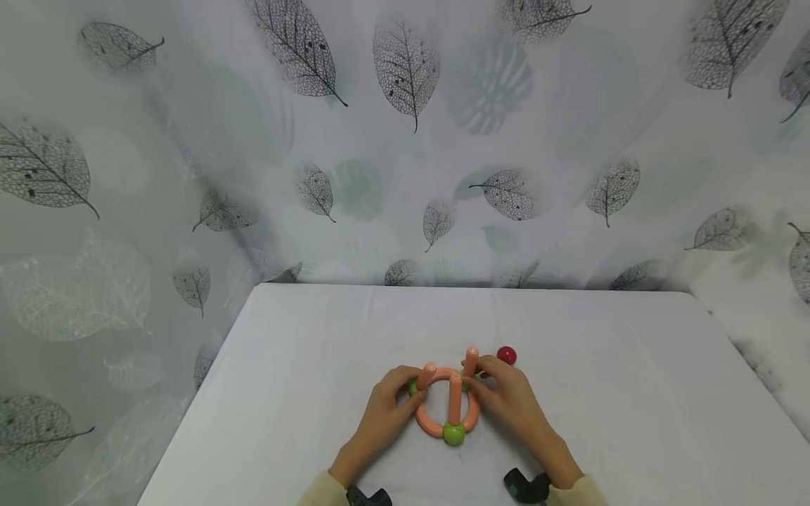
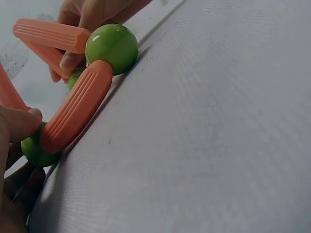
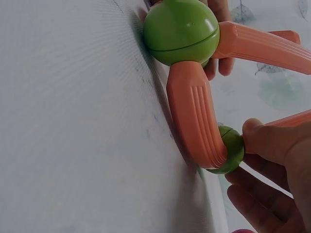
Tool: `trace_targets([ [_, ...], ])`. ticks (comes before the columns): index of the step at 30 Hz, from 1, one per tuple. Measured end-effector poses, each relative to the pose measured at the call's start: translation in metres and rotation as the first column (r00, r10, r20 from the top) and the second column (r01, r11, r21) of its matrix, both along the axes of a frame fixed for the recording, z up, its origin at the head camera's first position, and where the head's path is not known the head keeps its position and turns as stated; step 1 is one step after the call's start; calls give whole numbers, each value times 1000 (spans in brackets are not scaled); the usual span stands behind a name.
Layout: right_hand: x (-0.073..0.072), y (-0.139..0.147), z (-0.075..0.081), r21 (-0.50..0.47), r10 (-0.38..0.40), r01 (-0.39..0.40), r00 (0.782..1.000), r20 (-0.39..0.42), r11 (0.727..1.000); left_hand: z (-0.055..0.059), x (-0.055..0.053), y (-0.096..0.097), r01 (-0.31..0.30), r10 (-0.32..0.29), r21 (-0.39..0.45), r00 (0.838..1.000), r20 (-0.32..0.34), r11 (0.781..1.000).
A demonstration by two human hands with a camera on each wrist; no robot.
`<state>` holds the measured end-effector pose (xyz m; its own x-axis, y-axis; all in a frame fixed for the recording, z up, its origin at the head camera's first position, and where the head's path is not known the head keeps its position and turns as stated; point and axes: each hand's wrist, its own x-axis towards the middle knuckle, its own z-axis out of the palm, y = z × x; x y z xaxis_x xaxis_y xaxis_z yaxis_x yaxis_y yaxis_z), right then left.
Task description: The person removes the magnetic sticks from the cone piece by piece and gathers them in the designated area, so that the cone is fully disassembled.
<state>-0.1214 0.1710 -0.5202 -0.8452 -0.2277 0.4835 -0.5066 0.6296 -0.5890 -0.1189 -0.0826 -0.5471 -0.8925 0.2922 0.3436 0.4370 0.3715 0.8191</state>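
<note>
A ring of curved orange rods (image 1: 429, 424) joined by green balls lies on the table, with three straight orange rods (image 1: 455, 399) rising from the balls. My left hand (image 1: 386, 406) holds the ring's left green ball (image 2: 35, 149), thumb at the base of its upright rod. On the far right, my right hand (image 1: 511, 399) pinches another green ball (image 3: 233, 151) between thumb and fingers, close to where its rod joins. The front green ball (image 1: 453, 433) is untouched and shows plainly in both wrist views.
Just beyond my right hand lies a shiny red ball (image 1: 506, 355). The white table (image 1: 304, 337) reaches back to a leaf-patterned cloth (image 1: 361, 232) hanging behind and along the sides. Dark wrist devices (image 1: 527, 486) sit near both cuffs.
</note>
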Motion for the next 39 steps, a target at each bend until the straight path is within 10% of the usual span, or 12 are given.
trace_targets([
  [23, 6, 4, 18, 79, -148, 140, 984, 102, 987, -4, 7, -1, 2, 0, 28, 998, -67, 1000],
  [39, 1, 67, 39, -97, -296, 358, 874, 385, 929, -2, 4, 0, -6, 6, 1, 1000, 4, 1000],
])
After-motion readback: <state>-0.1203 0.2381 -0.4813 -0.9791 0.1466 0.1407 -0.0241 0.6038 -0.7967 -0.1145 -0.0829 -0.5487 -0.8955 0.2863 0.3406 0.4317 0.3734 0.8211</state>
